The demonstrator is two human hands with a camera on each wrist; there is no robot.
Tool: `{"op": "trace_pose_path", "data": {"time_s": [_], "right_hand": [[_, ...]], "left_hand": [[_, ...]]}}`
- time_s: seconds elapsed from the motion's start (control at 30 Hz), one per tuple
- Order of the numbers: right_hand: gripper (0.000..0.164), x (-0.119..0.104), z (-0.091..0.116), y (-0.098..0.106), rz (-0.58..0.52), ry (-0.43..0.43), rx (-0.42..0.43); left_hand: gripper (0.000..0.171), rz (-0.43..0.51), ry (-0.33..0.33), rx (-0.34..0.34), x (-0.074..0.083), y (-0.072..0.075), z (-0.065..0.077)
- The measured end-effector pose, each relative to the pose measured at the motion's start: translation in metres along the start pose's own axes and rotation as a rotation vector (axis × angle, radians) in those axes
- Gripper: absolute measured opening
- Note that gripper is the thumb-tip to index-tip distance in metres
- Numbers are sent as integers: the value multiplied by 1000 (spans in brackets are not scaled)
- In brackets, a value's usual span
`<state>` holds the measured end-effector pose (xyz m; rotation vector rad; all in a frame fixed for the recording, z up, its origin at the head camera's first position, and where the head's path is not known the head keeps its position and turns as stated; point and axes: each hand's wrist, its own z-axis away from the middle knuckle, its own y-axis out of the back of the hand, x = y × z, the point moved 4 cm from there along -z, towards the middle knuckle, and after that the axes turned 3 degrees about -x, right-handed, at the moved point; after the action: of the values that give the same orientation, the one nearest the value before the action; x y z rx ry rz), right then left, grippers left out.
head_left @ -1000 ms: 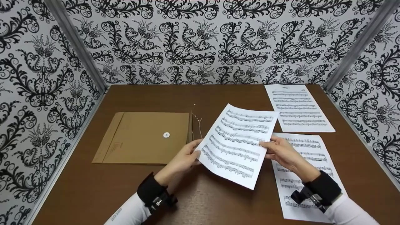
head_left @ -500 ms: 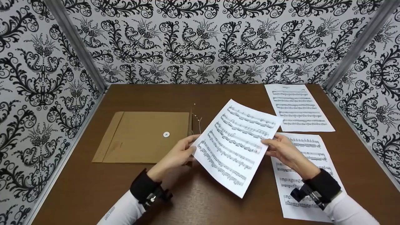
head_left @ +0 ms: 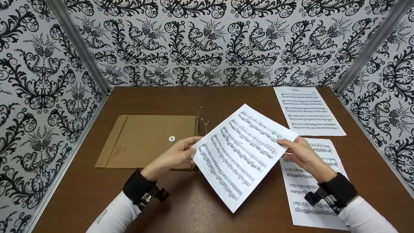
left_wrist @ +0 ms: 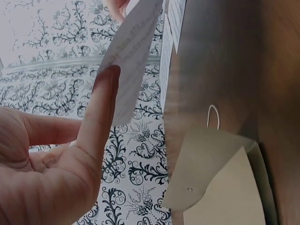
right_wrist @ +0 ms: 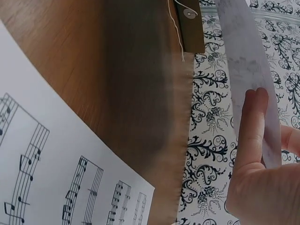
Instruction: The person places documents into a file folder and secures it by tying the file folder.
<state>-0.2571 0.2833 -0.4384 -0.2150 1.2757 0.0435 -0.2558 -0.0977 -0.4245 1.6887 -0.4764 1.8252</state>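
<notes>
At frame center, pinching the sheet-music page (head_left: pixel 244 155) aslant by opposite edges with left hand (head_left: pixel 178 151) and right hand (head_left: pixel 303 156); apparently at the orienting step. Next, likely calls for even pinches, without creasing.

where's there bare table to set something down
Bare table: the back strip between envelope and rear wall, left of the far sheet; and the front, between left sleeve and near sheet, partly overhung by the held sheet. Crowded: the right side, where two sheets lie, and the middle, where left hand and right hand work.
</notes>
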Motion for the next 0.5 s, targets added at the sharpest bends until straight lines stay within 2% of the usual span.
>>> {"op": "trace_pose_path", "data": {"time_s": [0.1,0.27,0.5], "right_hand": [[13,1,0,3,14,-2,1],[11,3,0,7,19,-23,-10],[19,4,2,11,70,-25,-52]], "left_hand": [[50,27,0,-48,2,3,0],[53,42,36,-93,5,11,-2],[54,49,77,-114,5,29,-4]]}}
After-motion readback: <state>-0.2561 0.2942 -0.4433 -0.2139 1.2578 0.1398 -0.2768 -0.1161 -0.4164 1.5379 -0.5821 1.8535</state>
